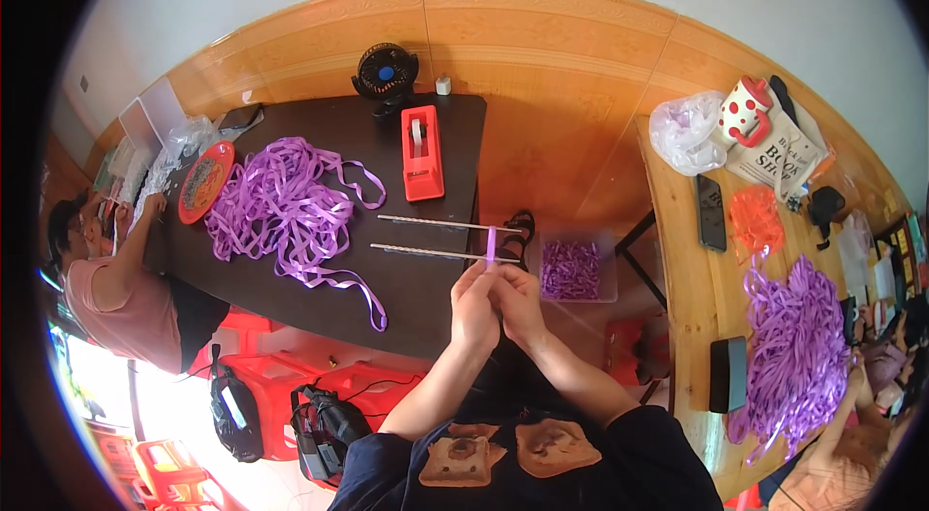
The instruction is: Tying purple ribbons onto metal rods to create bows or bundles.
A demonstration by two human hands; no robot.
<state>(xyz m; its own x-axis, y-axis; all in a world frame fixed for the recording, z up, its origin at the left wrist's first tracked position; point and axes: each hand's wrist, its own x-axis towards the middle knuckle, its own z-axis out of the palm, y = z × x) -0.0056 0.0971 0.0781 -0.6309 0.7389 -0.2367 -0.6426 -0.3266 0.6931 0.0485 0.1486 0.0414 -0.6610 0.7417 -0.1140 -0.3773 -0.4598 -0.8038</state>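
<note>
Two long thin rods lie side by side, reaching from over the dark table to just beyond my hands. A short purple ribbon spans both of them near their right ends. My left hand and my right hand are pressed together just below it. The fingers of both are closed in a pinch at the ribbon's lower part, and the fingertips partly hide what they grip. On the dark table to the left lies a big loose heap of purple ribbon.
A red tape dispenser and a black fan stand behind the rods. Below sits a clear bin of purple pieces. The wooden table at right bears more ribbon and a phone. People sit at both sides.
</note>
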